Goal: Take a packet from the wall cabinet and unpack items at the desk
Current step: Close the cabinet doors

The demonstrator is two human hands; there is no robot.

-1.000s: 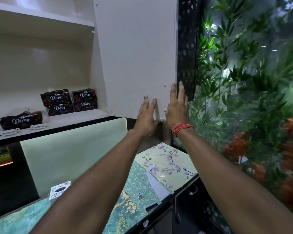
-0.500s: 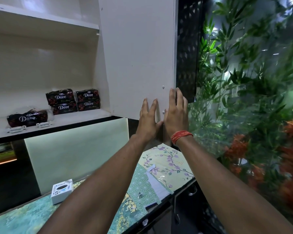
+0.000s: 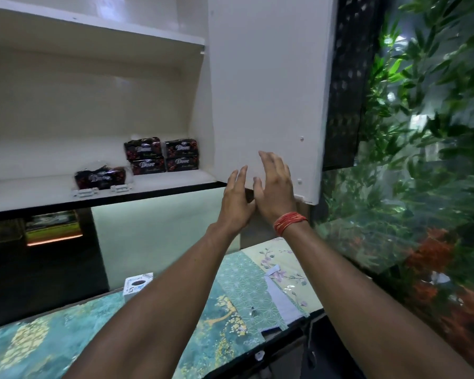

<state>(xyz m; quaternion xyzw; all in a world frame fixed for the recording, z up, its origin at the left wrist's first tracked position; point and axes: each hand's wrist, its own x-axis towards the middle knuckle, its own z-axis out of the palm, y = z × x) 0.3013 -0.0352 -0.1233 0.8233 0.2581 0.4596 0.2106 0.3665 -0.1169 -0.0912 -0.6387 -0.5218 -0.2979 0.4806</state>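
Wall cabinet [image 3: 93, 105] stood open, white inside, two shelves visible; its door [image 3: 266, 91] was swung out to the right, lower edge ending above the desk. Wide free space on the lower shelf left of and in front of the packets; upper shelf looked bare. Right of the door, a dark perforated panel [image 3: 345, 91], then glass with green foliage [image 3: 422, 132] and orange blooms behind it. Desk [image 3: 52, 337] below was covered in patterned teal, green and floral sheets, front edge dark. A small white box [image 3: 137, 285] sat near the desk's back wall, apart from everything else.

Dove packets: a stack of four [image 3: 162, 155] at the shelf's right end close to the cabinet side wall, one loose packet [image 3: 100, 176] just left of them near the shelf front edge. Two small white clips [image 3: 101, 190] lay at the shelf lip in front of it.

Left hand [image 3: 236, 201] and right hand [image 3: 274, 192] were raised side by side at the door's lower corner, fingers spread and extended, holding nothing; whether they touched the door could not be told. Red thread band [image 3: 289, 222] on the right wrist.
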